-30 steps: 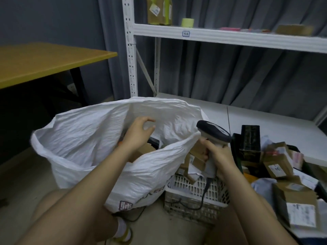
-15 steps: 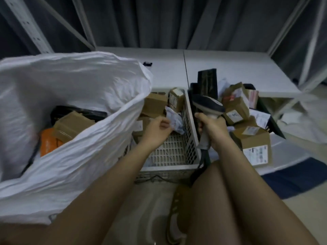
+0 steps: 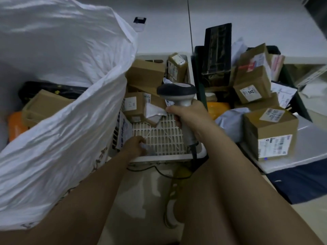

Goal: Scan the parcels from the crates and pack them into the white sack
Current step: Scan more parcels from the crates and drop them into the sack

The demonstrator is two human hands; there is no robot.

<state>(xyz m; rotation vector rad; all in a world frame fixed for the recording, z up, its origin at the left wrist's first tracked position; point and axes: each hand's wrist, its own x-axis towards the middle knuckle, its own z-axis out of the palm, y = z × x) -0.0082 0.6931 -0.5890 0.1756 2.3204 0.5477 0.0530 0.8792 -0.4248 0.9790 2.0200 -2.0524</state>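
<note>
1. Pale floor (image 3: 152, 188) underfoot, low white shelf board (image 3: 247, 23) behind, all dimly lit.
2. White slatted crate (image 3: 162, 137) at centre, holding brown cardboard parcels (image 3: 145, 75) piled toward its far end; near end bare apart from one flat white mailer with blue print (image 3: 123, 133) leaning against the left wall.
3. Left hand (image 3: 135, 145) down inside the crate's near left corner, fingers curled on something small and pale; blurred, so cannot tell whether that grip is closed on it.
4. Right hand (image 3: 187, 114) clenched around the handle of a grey barcode scanner (image 3: 177, 92), dark head pointing away over the crate, cable hanging over the crate's near rim.
5. White sack (image 3: 67, 103) just left of the crate, mouth open, with a brown box (image 3: 44, 106), an orange packet (image 3: 16, 124) and a black item inside.
6. Dark crate (image 3: 299, 101) to the right, heaped with labelled boxes and grey mailers; one large labelled box (image 3: 270, 133) nearest the right forearm.
7. Shoe (image 3: 173, 200) on the floor below the white crate.
</note>
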